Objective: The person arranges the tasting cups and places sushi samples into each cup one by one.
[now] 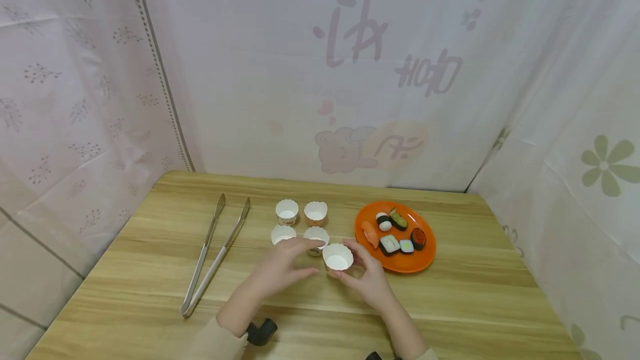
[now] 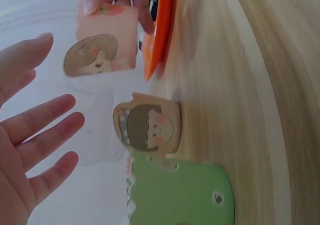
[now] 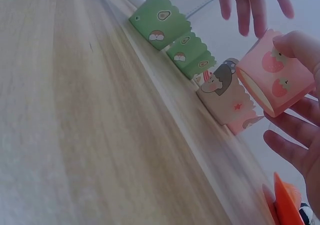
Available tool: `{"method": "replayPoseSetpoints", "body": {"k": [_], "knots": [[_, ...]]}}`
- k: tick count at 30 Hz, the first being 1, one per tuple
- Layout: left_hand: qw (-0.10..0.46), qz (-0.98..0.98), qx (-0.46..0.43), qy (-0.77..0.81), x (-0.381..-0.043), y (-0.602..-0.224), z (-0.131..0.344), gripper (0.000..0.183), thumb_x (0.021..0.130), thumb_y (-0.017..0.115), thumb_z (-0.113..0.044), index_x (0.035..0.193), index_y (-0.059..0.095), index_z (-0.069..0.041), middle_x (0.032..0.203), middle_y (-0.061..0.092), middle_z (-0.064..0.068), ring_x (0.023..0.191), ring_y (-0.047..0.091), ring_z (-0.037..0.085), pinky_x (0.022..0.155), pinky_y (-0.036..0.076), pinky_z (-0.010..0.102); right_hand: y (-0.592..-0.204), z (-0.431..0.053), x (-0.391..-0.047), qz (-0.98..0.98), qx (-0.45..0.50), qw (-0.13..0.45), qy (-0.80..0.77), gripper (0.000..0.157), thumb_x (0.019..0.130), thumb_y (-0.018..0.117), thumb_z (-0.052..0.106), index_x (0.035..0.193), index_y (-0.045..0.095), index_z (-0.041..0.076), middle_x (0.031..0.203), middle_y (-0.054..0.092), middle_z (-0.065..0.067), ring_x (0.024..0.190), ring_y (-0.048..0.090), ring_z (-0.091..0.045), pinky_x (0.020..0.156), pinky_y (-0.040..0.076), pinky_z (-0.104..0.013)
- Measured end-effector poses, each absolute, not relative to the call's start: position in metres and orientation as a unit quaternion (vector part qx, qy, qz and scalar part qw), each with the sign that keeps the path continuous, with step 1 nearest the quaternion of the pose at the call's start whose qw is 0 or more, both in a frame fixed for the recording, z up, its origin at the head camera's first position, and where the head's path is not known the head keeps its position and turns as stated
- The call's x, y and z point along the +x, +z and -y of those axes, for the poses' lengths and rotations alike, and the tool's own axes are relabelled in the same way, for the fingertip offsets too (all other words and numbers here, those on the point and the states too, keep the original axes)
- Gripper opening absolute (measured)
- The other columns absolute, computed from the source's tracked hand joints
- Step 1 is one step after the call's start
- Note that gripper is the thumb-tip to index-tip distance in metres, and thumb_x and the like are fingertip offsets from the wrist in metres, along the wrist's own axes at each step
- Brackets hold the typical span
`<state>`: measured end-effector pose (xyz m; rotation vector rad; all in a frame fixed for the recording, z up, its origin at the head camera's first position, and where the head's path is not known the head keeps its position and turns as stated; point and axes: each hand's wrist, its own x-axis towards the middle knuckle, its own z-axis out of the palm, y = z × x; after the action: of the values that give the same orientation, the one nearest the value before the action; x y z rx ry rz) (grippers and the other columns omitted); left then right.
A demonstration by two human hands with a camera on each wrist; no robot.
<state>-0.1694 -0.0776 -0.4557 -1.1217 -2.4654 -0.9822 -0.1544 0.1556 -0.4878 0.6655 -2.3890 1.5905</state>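
A pink paper baking cup (image 3: pixel 270 75) with strawberries and a cartoon face printed on it is pinched by my right hand (image 1: pixel 370 280), raised a little off the table. My left hand (image 1: pixel 283 269) is just left of that cup, its fingers spread and touching nothing in the left wrist view. Beyond the hands stand several more paper cups: a green one (image 2: pixel 182 192) with scalloped rim, partly behind my left hand in the head view, a beige one (image 2: pixel 150 124) with a girl's face, and two at the back, one of them orange-pink (image 1: pixel 315 214).
An orange plate (image 1: pixel 422 257) with several sushi pieces (image 1: pixel 390 244) lies to the right of the cups. Metal tongs (image 1: pixel 220 263) rest spread on the left of the wooden table (image 1: pixel 465 304). Patterned curtains (image 1: pixel 260 71) hang behind and at both sides.
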Motion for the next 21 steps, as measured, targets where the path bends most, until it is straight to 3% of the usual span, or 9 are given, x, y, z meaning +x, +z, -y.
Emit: {"method": "replayPoseSetpoints", "body": {"k": [11, 21], "knots": [[0.139, 0.850, -0.407, -0.306, -0.173, -0.457, 0.067, 0.027, 0.079, 0.069, -0.026, 0.103, 0.064, -0.018, 0.103, 0.059, -0.014, 0.099, 0.052, 0.004, 0.086, 0.040, 0.023, -0.473, -0.152, -0.146, 0.800, 0.198, 0.044, 0.565, 0.060, 0.074, 0.074, 0.010, 0.127, 0.045, 0.010, 0.125, 0.049, -0.010, 0.104, 0.053, -0.027, 0.085, 0.042, -0.046], [0.134, 0.854, -0.411, -0.290, -0.172, -0.459, 0.064, 0.017, 0.079, 0.069, -0.026, 0.094, 0.065, -0.021, 0.096, 0.059, -0.016, 0.092, 0.052, 0.003, 0.081, 0.042, 0.022, -0.474, -0.153, -0.146, 0.807, 0.227, 0.036, 0.544, 0.060, 0.078, 0.071, 0.017, 0.130, 0.042, 0.012, 0.127, 0.047, -0.004, 0.108, 0.051, -0.026, 0.088, 0.041, -0.040]]}}
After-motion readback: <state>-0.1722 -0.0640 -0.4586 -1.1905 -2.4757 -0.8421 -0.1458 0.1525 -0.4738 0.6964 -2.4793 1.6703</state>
